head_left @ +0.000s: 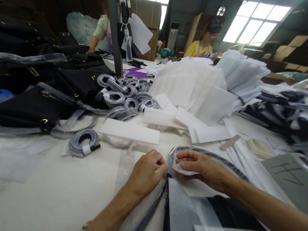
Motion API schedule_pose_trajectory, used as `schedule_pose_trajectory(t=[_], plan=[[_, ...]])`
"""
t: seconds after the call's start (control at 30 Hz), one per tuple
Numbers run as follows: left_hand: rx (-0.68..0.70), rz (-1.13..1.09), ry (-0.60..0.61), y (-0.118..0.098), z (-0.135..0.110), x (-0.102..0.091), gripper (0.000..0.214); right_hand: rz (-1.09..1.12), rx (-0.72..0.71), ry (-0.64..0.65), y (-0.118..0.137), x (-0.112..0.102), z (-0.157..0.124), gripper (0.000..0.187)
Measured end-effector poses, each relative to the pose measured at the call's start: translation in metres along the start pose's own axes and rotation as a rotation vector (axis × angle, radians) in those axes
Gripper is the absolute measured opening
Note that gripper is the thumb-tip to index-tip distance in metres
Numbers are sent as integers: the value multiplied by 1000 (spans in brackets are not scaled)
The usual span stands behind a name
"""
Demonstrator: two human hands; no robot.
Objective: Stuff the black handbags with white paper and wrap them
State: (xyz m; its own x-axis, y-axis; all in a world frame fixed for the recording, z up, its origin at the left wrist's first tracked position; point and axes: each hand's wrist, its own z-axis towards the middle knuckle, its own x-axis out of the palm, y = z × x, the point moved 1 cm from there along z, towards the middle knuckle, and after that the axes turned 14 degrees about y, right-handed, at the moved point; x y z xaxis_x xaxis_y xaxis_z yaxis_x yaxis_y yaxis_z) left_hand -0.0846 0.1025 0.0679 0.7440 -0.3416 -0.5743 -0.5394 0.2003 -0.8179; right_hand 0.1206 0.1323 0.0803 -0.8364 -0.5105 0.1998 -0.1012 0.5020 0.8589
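My left hand (147, 172) is closed in a pinch at the top of a black bag (230, 211), beside its strap. Whatever sits between those fingers is mostly hidden. My right hand (199, 166) is curled just right of it, with its thumb and fingers around a piece of white foam sheet (184, 171). A plastic-wrapped handle (219, 155) arcs behind the right hand. Grey-white sheeting (181, 207) covers part of the bag. The dark wrapped strap (148, 217) runs from the left hand toward the lower left.
Coiled wrapped straps (130, 96) are heaped ahead, and a single coil (83, 142) lies left. Black bags (26, 106) fill the far left. White foam sheets (186, 84) are stacked ahead; a marked grey board (297, 179) lies right. Two people work beyond the table, near a dark post (114, 29).
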Motion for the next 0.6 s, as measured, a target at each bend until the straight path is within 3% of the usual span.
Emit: schedule_pose_trajectory(t=[0.1,0.2,0.3,0.37,0.47,0.6], plan=[[-56,-256,61,0,2,-1,16,-2,-103,-4,-1,7,-10,39],[-78,-461,121,2,4,-1,23,87,-186,168,2,14,-16,39],[-79,-651,115,3,4,-1,26,156,-234,311,3,19,-16,53],[-100,-771,85,3,5,-1,27,154,-232,310,1,19,-12,53],[-145,-880,62,5,7,1,32,95,-205,220,-3,21,-1,36],[-182,-914,75,11,10,6,39,-61,-168,210,0,28,12,36]])
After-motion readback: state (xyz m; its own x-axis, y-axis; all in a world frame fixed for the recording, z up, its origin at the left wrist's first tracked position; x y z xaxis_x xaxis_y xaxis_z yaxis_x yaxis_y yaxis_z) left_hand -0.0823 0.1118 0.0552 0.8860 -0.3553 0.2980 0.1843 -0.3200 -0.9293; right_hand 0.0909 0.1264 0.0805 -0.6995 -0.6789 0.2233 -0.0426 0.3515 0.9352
